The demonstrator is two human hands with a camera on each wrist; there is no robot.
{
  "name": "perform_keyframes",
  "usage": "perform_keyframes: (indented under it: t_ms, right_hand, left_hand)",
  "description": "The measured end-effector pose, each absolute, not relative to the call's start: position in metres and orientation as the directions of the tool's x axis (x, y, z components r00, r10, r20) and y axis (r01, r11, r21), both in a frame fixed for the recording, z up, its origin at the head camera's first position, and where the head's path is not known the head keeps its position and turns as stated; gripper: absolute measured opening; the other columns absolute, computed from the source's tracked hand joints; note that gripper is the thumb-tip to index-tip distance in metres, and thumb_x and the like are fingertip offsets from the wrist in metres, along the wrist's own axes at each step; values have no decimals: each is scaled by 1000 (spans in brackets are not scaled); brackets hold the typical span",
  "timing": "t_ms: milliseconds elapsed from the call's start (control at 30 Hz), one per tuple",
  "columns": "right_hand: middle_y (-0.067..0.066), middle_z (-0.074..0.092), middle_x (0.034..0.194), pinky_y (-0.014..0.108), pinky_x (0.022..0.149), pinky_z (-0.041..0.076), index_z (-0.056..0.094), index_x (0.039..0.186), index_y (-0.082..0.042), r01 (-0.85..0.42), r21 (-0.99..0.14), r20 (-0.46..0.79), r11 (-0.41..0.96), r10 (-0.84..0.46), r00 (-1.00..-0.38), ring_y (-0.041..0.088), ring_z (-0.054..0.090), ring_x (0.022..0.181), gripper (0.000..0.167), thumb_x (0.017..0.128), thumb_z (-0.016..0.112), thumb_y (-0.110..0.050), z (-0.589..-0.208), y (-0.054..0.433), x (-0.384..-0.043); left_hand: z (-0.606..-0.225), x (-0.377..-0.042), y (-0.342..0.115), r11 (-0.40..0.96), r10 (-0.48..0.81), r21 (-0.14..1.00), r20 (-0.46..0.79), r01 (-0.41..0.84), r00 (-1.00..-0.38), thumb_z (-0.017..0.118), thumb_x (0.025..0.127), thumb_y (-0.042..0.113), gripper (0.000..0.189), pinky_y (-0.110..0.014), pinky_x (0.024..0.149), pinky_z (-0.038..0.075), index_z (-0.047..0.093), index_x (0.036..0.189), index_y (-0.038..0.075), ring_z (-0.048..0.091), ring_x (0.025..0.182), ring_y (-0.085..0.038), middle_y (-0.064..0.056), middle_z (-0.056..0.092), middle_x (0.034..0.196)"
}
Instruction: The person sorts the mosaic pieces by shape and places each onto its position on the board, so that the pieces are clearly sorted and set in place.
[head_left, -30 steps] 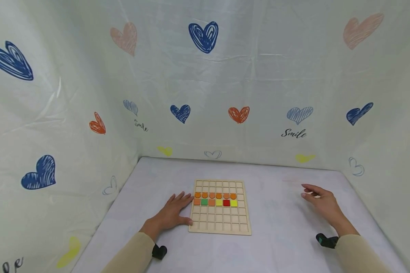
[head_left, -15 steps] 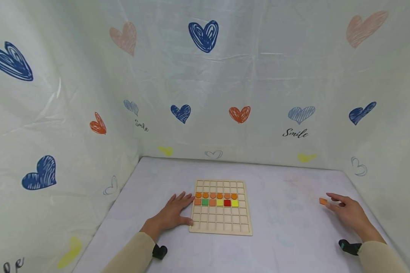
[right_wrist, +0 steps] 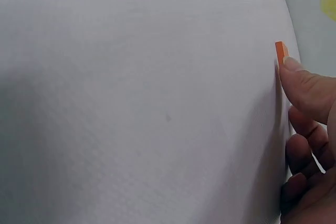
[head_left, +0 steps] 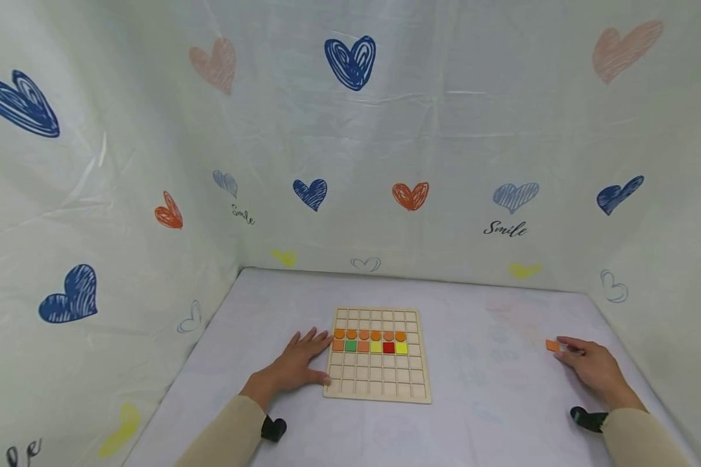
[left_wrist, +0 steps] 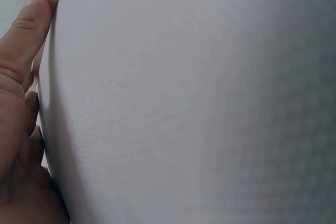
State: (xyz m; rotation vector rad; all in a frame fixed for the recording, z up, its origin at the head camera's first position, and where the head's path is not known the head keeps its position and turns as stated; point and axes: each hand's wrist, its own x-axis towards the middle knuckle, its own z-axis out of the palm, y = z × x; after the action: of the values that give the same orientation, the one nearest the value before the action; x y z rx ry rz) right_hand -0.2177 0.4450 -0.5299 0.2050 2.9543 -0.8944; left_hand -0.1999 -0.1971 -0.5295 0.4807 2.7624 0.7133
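Note:
My left hand [head_left: 296, 364] lies with fingers spread at the left edge of a wooden grid board [head_left: 376, 388], its fingertips and thumb touching the rim. In the left wrist view, the thumb [left_wrist: 31, 27] rests against the board's edge. Across the board run a row of round orange pieces [head_left: 376, 335] and, just below it, a row of square tiles [head_left: 350, 346] in orange, green, yellow and red. Far to the right, my right hand [head_left: 597, 370] pinches an orange square tile [head_left: 552, 346] between thumb and index finger, low over the table. The other fingers are curled in the right wrist view.
A white cloth [head_left: 479, 389] covers the table. Behind and at the sides hang white sheets [head_left: 455, 143] printed with hearts. Each wrist carries a black camera mount, such as the right one [head_left: 588, 419].
My right hand moved right and a little toward me, bringing the orange tile into sight. Its index finger then came down to the tile. My left hand stays put on the board.

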Motion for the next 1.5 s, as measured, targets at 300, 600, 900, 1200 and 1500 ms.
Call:
perform_keyframes:
  t_ms: [300, 600, 900, 1200, 1500]
  right_hand:
    - [44, 44, 148, 72, 103, 40, 57, 142, 8, 195, -554, -119, 809, 155, -981, 65, 41, 132, 57, 105, 64, -34, -530, 442, -219]
    - [42, 53, 141, 69, 98, 44, 63, 135, 8, 151, -576, -72, 803, 135, -988, 62, 47, 128, 48, 102, 67, -25, -529, 431, -220]
    - [36, 61, 135, 65, 97, 49, 68, 131, 6, 73, -599, -18, 798, 78, -997, 56, 54, 124, 45, 102, 70, -29, -534, 392, -230]
    - [15, 76, 118, 22, 81, 53, 75, 127, -6, -53, -677, 117, 734, 37, -992, 20, 66, 104, 31, 99, 75, -20, -536, 330, -240]
    - [13, 79, 108, 8, 72, 50, 77, 124, -6, -122, -748, 215, 652, 64, -975, -2, 59, 91, 30, 95, 78, -9, -525, 288, -245]
  left_hand:
    - [-533, -199, -196, 815, 366, 524, -138, 246, -920, 87, 82, 51, 99, -58, 135, 6, 42, 163, 17, 17, 164, -33, -5, 36, 172]
    - [-533, -199, -198, 820, 355, 523, -147, 232, -923, 86, 82, 52, 98, -57, 135, 6, 42, 164, 19, 16, 165, -31, -3, 36, 172]
    - [-534, -199, -198, 824, 351, 517, -144, 232, -925, 86, 82, 52, 98, -57, 135, 6, 42, 164, 19, 16, 165, -31, -3, 36, 172]
    - [-537, -200, -196, 827, 356, 508, -140, 242, -924, 86, 83, 52, 98, -57, 135, 7, 42, 164, 19, 18, 164, -31, -4, 37, 171]
    - [-535, -200, -198, 825, 357, 509, -133, 245, -925, 86, 83, 52, 97, -57, 135, 7, 42, 163, 19, 19, 164, -31, -3, 37, 171]
